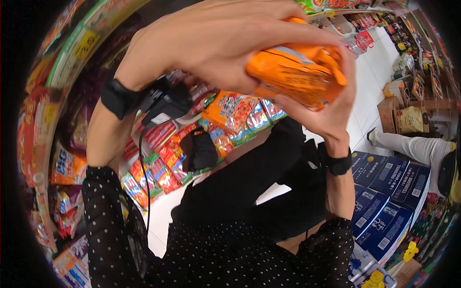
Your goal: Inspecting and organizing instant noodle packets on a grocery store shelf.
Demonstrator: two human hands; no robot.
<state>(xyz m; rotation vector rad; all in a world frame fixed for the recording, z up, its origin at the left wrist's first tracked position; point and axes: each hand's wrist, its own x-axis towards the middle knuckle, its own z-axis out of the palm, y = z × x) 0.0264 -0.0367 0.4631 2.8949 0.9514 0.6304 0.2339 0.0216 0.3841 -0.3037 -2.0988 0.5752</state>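
An orange foil snack packet (297, 77), creased and bearing small print, is held up between my two hands near the top of the view. My left hand (212, 43) reaches over from the left, its thumb pressed against the packet's near side. From the right, my right hand (329, 111) supports the lower right of the packet, thumb beneath and fingers around the far end. Part of the packet is hidden by my fingers. Below it lies a larger orange snack bag (232, 111) on a low display of bright packets (173, 154).
A shelf edge with price tags (75, 50) curves along the left. Stacked blue Tsingtao cartons (383, 187) stand at my right. Beyond them is another person's leg (407, 142) on white floor tiles (367, 90). A black cable (144, 172) hangs by my left arm.
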